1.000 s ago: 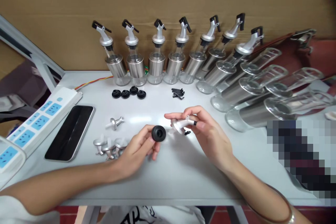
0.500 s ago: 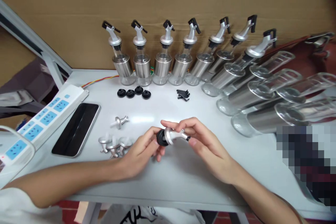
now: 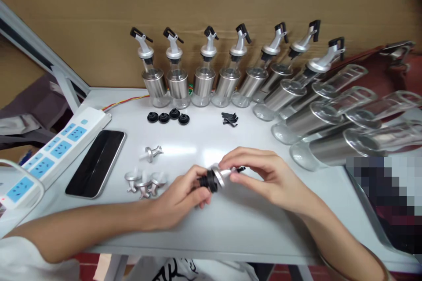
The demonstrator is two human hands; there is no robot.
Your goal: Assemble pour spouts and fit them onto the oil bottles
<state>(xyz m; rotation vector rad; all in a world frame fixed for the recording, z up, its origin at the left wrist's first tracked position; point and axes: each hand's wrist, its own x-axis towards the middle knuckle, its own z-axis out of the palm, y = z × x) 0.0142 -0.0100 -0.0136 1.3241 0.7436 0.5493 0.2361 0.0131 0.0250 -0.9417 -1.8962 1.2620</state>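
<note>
Over the front middle of the table, both hands hold a silver pourer spout [image 3: 220,177] with a black ribbed stopper [image 3: 207,181] at its base. My left hand [image 3: 183,197] is closed around the stopper, thumb on the near side. My right hand [image 3: 267,173] has its thumb and fingers about the narrow neck of the spout, where a small black tip pokes out. Left of my hands, a silver spout [image 3: 150,154] lies by itself. Several more spouts [image 3: 144,182] sit bunched close to my left wrist.
Bottles with pourers [image 3: 204,81] stand along the cardboard back wall. Open glass bottles [image 3: 326,116] are at right. Black stoppers [image 3: 164,117] and small black levers [image 3: 230,119] lie before the bottles. A phone [image 3: 95,162] and a power strip [image 3: 56,149] lie left.
The spout has turned, so its ribbed stopper end now shows pointing left. It sits slightly farther right, and my right-hand fingers are straighter along it.
</note>
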